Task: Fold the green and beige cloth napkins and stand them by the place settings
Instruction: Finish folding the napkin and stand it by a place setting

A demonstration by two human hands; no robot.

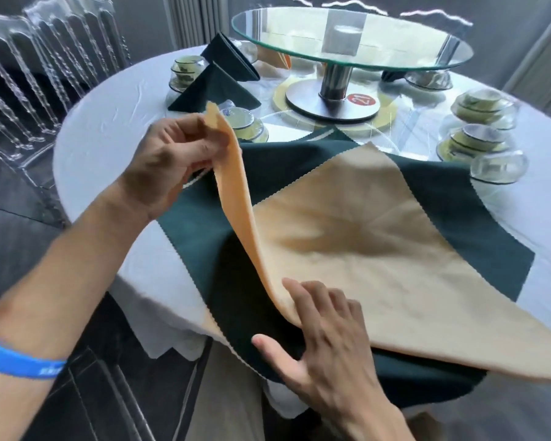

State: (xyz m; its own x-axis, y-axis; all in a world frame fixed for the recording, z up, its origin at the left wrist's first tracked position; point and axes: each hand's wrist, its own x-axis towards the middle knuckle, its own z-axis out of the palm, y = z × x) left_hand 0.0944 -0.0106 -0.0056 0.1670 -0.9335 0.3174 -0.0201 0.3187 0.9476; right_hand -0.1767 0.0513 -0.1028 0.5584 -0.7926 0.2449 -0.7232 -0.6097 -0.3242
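Beige napkin (379, 249) (corner lifted) spans both hands (172, 160).

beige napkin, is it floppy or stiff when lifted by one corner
Probably floppy: the beige napkin curves and sags between the left hand pinching its raised corner and the right hand resting on it. Likely light, since a fingertip pinch lifts it.

- beige napkin (379, 249), plain
- dark green napkin (198, 237), zigzag-cut edge
- white tablecloth (109, 148)
- blue wristband (16, 361)
- red number disc (360, 99)
- pale green bowls (477, 103), dark rims
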